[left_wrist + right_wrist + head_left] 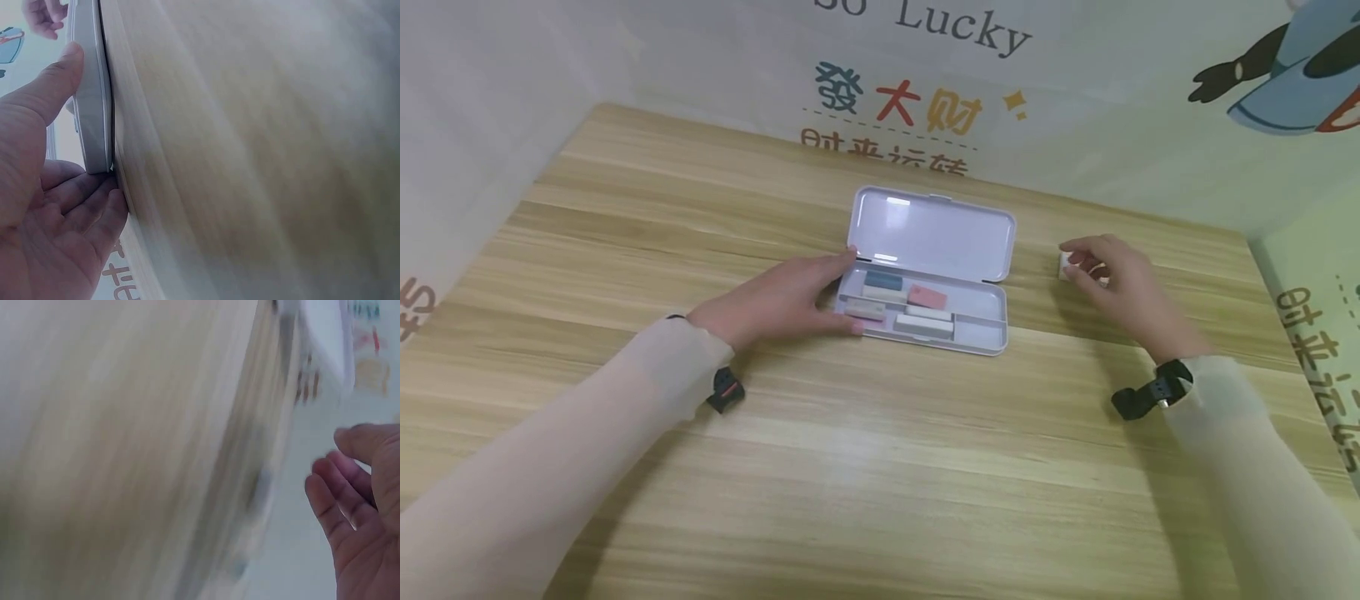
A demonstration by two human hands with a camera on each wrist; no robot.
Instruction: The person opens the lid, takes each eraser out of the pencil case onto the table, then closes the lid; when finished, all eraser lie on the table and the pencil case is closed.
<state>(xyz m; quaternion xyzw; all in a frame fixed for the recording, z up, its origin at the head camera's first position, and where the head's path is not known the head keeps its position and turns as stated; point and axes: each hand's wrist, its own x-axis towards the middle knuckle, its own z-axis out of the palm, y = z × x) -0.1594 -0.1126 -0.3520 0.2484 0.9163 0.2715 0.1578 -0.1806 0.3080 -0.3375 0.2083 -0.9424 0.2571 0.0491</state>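
Note:
A pale lilac pencil case (977, 334) lies on the table with its lid (936, 237) folded back. Its tray holds several eraser-like blocks, among them a blue one (883, 281), a pink one (928, 297) and a white one (924, 325). My left hand (778, 302) grips the case's left end, thumb (65, 72) along the side and fingers around the corner. To the right of the case, my right hand (1112, 271) hovers over a small white block (1064, 266), partly hidden by the fingers. In the right wrist view, thumb and fingers (328, 506) are apart with nothing between them.
The wooden table (850, 467) runs back to a printed cloth (715, 75) with lettering and cartoon figures. A dark band (726, 390) with a small device is on the left wrist, and another (1150, 396) on the right.

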